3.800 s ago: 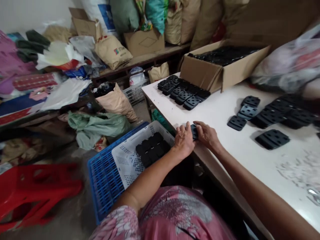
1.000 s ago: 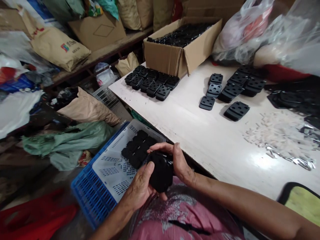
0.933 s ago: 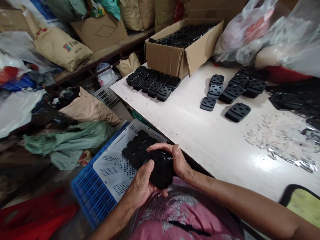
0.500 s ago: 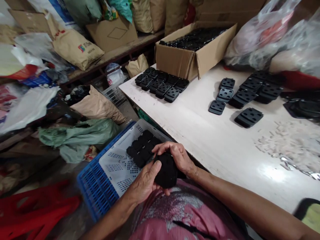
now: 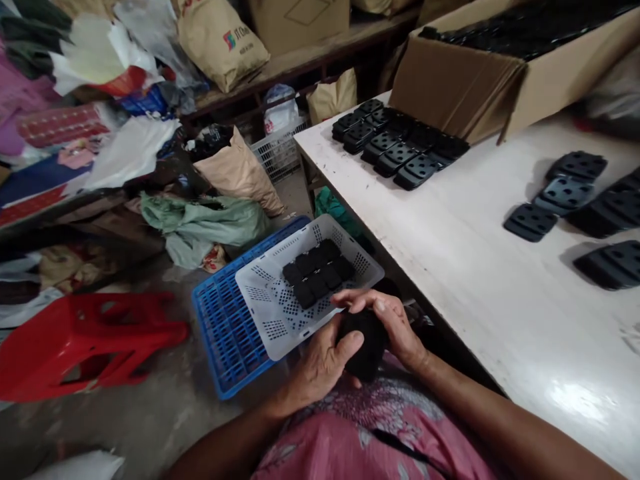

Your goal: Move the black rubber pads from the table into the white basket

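Observation:
Both hands hold a stack of black plastic plates over my lap, beside the table edge. My left hand cups the stack from below and the left, fingers closed on it. My right hand grips it from above and the right. Just beyond the hands, a white perforated basket holds several of the same black plates and sits inside a blue crate on the floor.
The white table on the right carries rows of black plates, more black plates and an open cardboard box full of them. A red stool lies on the floor at left among bags and cloth.
The hands took the stack off the table edge, brought it down over my lap and kept turning it. The view has swung left and down toward the basket.

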The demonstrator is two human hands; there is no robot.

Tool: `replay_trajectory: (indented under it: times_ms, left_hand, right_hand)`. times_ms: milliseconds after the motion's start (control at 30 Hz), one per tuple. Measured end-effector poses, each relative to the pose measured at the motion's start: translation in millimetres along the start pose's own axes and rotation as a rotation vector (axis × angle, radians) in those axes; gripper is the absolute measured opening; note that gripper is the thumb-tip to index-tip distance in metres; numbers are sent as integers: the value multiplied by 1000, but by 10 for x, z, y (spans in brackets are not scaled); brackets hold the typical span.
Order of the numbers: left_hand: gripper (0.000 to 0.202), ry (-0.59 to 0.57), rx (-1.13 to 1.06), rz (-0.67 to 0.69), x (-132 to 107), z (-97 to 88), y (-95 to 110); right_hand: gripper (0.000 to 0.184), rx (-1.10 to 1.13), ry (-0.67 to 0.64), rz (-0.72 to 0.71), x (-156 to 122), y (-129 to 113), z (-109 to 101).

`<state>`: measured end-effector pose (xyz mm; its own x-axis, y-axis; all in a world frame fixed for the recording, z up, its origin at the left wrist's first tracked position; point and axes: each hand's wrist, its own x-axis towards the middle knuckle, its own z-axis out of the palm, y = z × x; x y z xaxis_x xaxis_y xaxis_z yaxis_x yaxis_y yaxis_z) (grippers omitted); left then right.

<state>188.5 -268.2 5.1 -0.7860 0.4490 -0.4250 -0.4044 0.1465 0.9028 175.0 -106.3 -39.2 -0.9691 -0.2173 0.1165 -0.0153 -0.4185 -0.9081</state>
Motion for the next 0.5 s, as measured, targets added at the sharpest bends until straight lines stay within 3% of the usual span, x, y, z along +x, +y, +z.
replay_trajectory:
  times_ms: [133, 300, 400, 500]
  left_hand:
    - [48, -31, 19, -47, 76, 28, -10]
    - [44, -11, 61, -67, 198, 149, -81]
    - [44, -7, 145, -41, 256, 289, -41]
    - [37, -29, 286, 68, 310, 472, 85]
  right_hand:
    - [50, 51, 137, 64, 24, -43, -9]
    - [71, 175, 437, 327, -219, -83, -56]
    - [68, -83, 472, 390, -434, -159, -62]
    - [55, -470, 575, 339, -574, -315, -81]
